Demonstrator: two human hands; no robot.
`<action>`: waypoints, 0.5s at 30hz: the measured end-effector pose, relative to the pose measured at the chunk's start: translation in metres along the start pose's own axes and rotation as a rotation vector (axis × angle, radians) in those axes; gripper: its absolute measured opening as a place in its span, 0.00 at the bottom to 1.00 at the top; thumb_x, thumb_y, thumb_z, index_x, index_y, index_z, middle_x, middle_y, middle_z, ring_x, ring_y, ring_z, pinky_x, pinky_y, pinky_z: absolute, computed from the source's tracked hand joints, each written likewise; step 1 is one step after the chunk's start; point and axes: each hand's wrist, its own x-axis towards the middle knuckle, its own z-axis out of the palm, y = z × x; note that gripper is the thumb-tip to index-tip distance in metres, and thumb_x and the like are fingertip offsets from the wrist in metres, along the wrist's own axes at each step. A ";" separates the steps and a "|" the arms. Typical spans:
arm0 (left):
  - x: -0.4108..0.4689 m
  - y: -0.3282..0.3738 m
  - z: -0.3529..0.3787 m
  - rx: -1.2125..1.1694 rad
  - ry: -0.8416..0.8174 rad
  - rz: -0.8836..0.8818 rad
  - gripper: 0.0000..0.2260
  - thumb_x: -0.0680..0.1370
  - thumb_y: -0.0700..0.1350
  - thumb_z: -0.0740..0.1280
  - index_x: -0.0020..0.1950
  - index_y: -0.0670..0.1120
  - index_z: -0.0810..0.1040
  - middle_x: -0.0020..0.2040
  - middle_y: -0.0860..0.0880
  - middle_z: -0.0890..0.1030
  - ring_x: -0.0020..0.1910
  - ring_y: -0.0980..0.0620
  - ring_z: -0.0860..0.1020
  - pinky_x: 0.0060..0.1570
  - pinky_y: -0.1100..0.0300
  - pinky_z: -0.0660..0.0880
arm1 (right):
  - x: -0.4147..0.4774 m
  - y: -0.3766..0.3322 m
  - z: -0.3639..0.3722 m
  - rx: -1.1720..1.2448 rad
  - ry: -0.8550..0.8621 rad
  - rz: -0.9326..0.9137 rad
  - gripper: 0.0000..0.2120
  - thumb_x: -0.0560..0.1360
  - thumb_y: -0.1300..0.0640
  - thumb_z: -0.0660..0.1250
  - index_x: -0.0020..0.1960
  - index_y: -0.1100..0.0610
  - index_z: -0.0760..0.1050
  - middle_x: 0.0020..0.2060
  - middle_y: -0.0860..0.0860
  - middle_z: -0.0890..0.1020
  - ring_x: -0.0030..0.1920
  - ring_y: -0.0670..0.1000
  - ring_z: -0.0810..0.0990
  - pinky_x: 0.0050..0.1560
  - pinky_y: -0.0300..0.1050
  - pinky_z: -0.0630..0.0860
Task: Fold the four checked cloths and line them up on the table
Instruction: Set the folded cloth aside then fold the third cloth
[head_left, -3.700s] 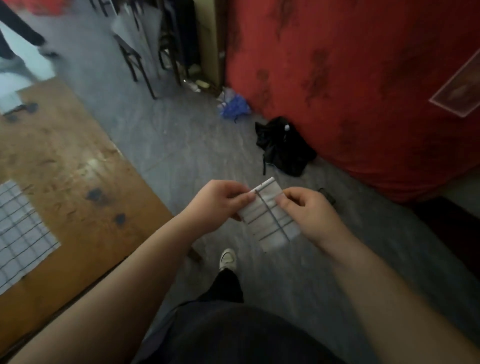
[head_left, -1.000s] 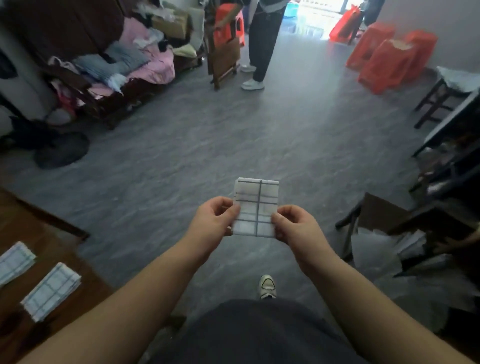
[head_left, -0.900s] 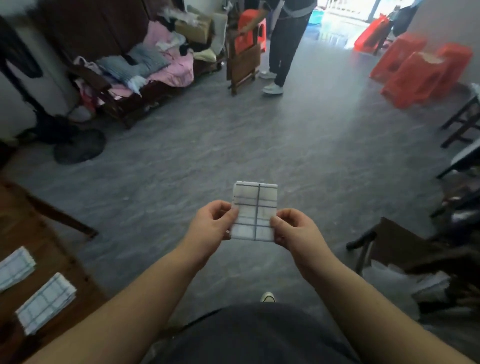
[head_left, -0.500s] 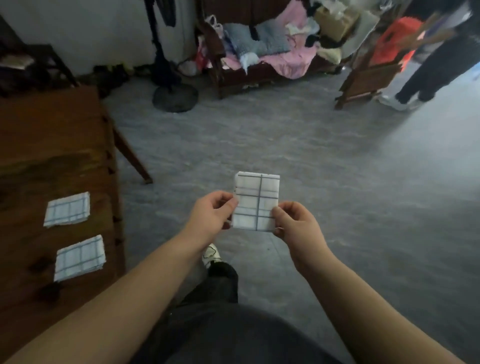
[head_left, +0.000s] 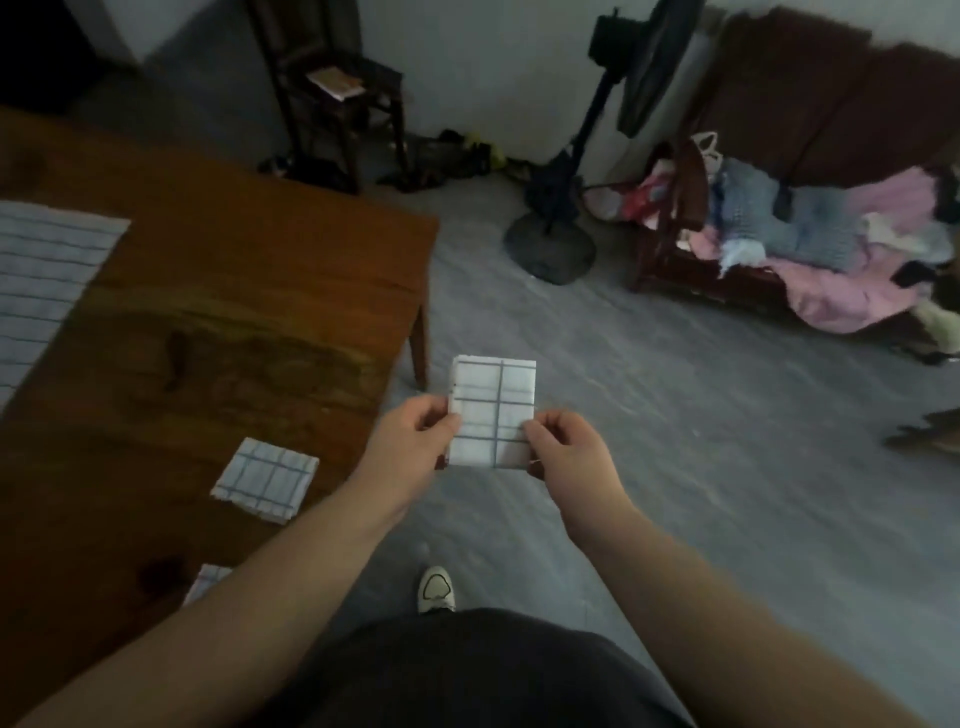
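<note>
Grey floor (head_left: 675, 441), folded checked cloth (head_left: 492, 410) upright, pinched between left hand (head_left: 415, 447) and right hand (head_left: 563, 452)

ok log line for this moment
left hand, right hand: pinch held cloth | table: folded cloth, cloth corner, flat cloth | placed: not yet

On my feed I see a grey floor (head_left: 675, 441), a dark standing fan (head_left: 551, 244) near the pale wall (head_left: 493, 62), a wooden chair (head_left: 340, 111) with a book (head_left: 335, 83) on its seat (cover unreadable), shoes (head_left: 447, 156) beside it, and a bench (head_left: 670, 265) heaped with pink and blue clothes (head_left: 810, 249).
</note>
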 end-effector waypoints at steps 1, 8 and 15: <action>0.007 0.002 -0.012 0.002 0.040 -0.008 0.06 0.82 0.43 0.67 0.55 0.52 0.81 0.51 0.50 0.85 0.49 0.52 0.84 0.50 0.54 0.82 | 0.013 -0.009 0.012 -0.029 -0.048 -0.004 0.05 0.81 0.56 0.66 0.48 0.56 0.78 0.42 0.50 0.82 0.43 0.49 0.79 0.46 0.45 0.79; 0.047 -0.003 -0.074 0.061 0.394 -0.128 0.04 0.82 0.47 0.66 0.54 0.55 0.79 0.47 0.55 0.84 0.46 0.54 0.83 0.51 0.54 0.82 | 0.098 -0.058 0.099 -0.247 -0.374 -0.090 0.05 0.81 0.53 0.65 0.49 0.52 0.79 0.44 0.50 0.84 0.46 0.51 0.82 0.48 0.48 0.81; 0.083 -0.005 -0.093 -0.113 0.754 -0.263 0.05 0.82 0.48 0.66 0.56 0.55 0.78 0.50 0.56 0.82 0.49 0.57 0.81 0.49 0.58 0.81 | 0.180 -0.089 0.173 -0.423 -0.792 -0.200 0.04 0.81 0.55 0.65 0.52 0.51 0.79 0.48 0.51 0.83 0.48 0.51 0.82 0.50 0.47 0.82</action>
